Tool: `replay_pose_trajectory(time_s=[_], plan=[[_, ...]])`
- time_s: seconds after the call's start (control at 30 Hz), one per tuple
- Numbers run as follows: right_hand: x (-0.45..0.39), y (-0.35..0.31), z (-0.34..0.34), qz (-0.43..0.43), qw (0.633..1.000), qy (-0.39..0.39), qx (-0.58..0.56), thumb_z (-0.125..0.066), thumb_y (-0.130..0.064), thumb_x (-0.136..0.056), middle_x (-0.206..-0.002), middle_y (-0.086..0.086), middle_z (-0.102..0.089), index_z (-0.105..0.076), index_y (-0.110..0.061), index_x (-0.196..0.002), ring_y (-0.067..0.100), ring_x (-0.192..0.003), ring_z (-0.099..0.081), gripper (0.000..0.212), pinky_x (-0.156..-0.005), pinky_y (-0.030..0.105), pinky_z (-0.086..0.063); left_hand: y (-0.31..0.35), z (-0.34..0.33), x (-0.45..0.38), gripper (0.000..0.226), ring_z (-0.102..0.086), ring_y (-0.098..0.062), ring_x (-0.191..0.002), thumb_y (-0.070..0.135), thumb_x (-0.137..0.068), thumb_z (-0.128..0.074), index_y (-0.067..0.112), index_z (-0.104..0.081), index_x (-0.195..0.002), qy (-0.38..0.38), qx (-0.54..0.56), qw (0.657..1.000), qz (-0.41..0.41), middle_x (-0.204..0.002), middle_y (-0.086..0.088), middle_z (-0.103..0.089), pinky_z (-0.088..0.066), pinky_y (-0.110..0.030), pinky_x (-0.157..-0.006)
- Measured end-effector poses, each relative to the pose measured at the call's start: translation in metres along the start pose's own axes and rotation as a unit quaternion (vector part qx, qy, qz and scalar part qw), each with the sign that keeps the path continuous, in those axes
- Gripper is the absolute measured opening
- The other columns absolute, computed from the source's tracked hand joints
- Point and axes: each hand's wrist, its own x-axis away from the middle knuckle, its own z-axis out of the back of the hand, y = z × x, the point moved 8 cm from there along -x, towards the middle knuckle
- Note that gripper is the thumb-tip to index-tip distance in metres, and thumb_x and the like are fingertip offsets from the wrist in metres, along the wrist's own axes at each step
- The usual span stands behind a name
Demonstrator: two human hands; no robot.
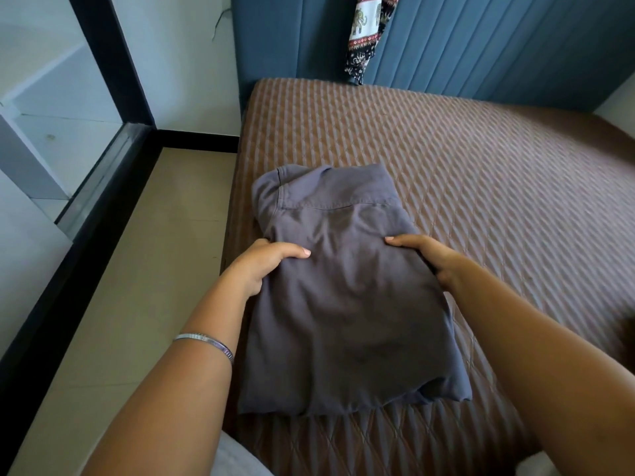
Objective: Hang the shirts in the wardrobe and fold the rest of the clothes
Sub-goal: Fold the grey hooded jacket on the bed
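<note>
Head view is filled mostly by a bed [481, 187] covered with a brown quilted spread patterned in diamonds, set against a blue padded headboard [498, 46]. To the left of the bed a strip of beige tiled floor [144, 269] is seen, bordered by a black door frame [113, 63] with glass beyond it. A grey garment [343, 304] is laid on the near left part of the bed, close to the mattress edge, folded into a long narrow shape with its stitched seam end pointing toward the headboard and its hem end nearest the person. The hem end is slightly puffed up at the right corner. A patterned cloth [366, 32], printed with elephants in black, white and red, is seen hanging over the headboard, well apart from the grey garment. The left edge of the garment is gripped at its middle by the left hand [264, 262], with the thumb laid on top of the cloth and the fingers tucked under it. The right edge is gripped in the same way by the right hand [429, 259], thumb on top and fingers underneath. A silver bangle [206, 341] is worn on the left forearm.
</note>
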Motion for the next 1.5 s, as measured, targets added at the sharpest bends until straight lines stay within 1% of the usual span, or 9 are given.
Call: replay_pose_trajectory(time_s=[0.17,0.3,0.5,0.77,1.0,1.17,1.3,1.43,1.5], plan=[[0.0,0.005,0.006,0.013,0.997,-0.011,-0.074,-0.066,-0.016,-0.072,-0.103,0.017,-0.072,-0.066,-0.003,-0.113,0.035,-0.096,-0.067,0.042,-0.082,0.04,-0.051,-0.004,-0.022,-0.002,0.01,-0.065,-0.022,-0.077,0.007,-0.078,-0.063,0.006,-0.07,-0.084,-0.05,0.092,0.994,0.033,-0.079,-0.008,-0.072,-0.049,-0.029,-0.069],[0.007,-0.014,0.014,0.026,0.997,-0.019,-0.074,-0.072,-0.016,-0.068,-0.107,0.016,-0.072,-0.067,-0.003,-0.112,0.033,-0.1,-0.067,0.046,-0.09,0.043,-0.051,0.009,-0.018,0.001,0.028,-0.065,-0.026,-0.089,0.005,-0.066,-0.071,0.001,-0.07,-0.094,-0.038,0.087,0.995,0.037,-0.094,-0.012,-0.071,-0.048,-0.031,-0.071],[0.042,-0.113,0.036,0.15,0.985,-0.034,-0.079,-0.066,-0.011,-0.072,-0.086,0.006,-0.075,-0.069,-0.005,-0.095,0.019,-0.077,-0.072,0.024,-0.072,0.031,-0.058,0.129,-0.024,-0.002,0.052,-0.068,-0.032,-0.098,0.002,-0.049,-0.077,-0.002,-0.07,-0.101,-0.017,0.045,0.996,-0.078,-0.106,-0.016,-0.071,-0.053,-0.036,-0.083],[0.125,-0.231,0.1,0.323,0.941,0.007,-0.099,-0.072,-0.006,-0.064,-0.105,0.006,-0.073,-0.066,-0.003,-0.118,0.021,-0.102,-0.068,0.055,-0.082,0.031,-0.055,0.286,-0.054,0.049,0.054,-0.07,-0.025,-0.087,-0.01,-0.065,-0.071,-0.002,-0.061,-0.118,0.038,0.053,0.963,-0.261,-0.104,-0.012,-0.071,-0.055,-0.03,-0.068],[0.138,-0.091,0.096,0.274,0.959,-0.053,-0.053,-0.086,-0.016,-0.052,-0.109,0.006,-0.072,-0.066,-0.005,-0.114,0.02,-0.103,-0.068,0.066,-0.089,0.032,-0.05,0.127,-0.074,0.094,0.057,-0.07,-0.017,-0.089,-0.011,-0.048,-0.081,0.012,-0.069,-0.099,-0.008,0.065,0.971,-0.228,-0.097,0.0,-0.075,-0.055,-0.031,-0.079],[0.133,0.09,0.076,0.105,0.987,-0.094,0.083,-0.092,-0.019,-0.029,-0.11,0.007,-0.072,-0.065,-0.007,-0.115,0.026,-0.104,-0.067,0.09,-0.098,0.041,-0.049,-0.079,-0.078,0.133,0.117,-0.069,-0.019,-0.097,0.029,0.006,-0.094,0.013,-0.066,-0.106,-0.034,0.023,0.997,-0.068,-0.098,0.0,-0.075,-0.056,-0.029,-0.076],[0.153,0.093,0.074,0.093,0.983,-0.124,0.095,-0.085,-0.009,-0.058,-0.111,0.004,-0.072,-0.064,-0.007,-0.116,0.023,-0.11,-0.063,0.062,-0.097,0.035,-0.048,-0.087,-0.084,0.149,0.094,-0.066,-0.025,-0.107,0.019,-0.014,-0.094,0.014,-0.071,-0.105,-0.08,0.047,0.994,-0.062,-0.105,-0.003,-0.074,-0.054,-0.03,-0.079],[0.157,0.09,0.072,0.069,0.994,-0.08,0.022,-0.076,-0.077,-0.05,-0.141,-0.006,-0.049,-0.045,-0.024,-0.14,0.022,-0.133,-0.043,0.11,-0.115,0.049,-0.026,-0.059,-0.091,0.164,0.08,-0.064,-0.029,-0.111,0.056,-0.048,-0.089,0.014,-0.072,-0.113,-0.124,0.187,0.972,-0.065,-0.119,-0.011,-0.069,-0.048,-0.042,-0.095],[0.156,0.084,0.068,0.074,0.996,-0.039,0.008,-0.074,-0.082,-0.046,-0.137,-0.004,-0.054,-0.05,-0.025,-0.137,0.024,-0.126,-0.05,0.11,-0.113,0.05,-0.031,-0.049,-0.093,0.157,0.07,-0.065,-0.029,-0.109,0.06,-0.061,-0.078,0.016,-0.07,-0.115,-0.082,0.145,0.985,-0.051,-0.116,-0.009,-0.07,-0.046,-0.043,-0.099]])
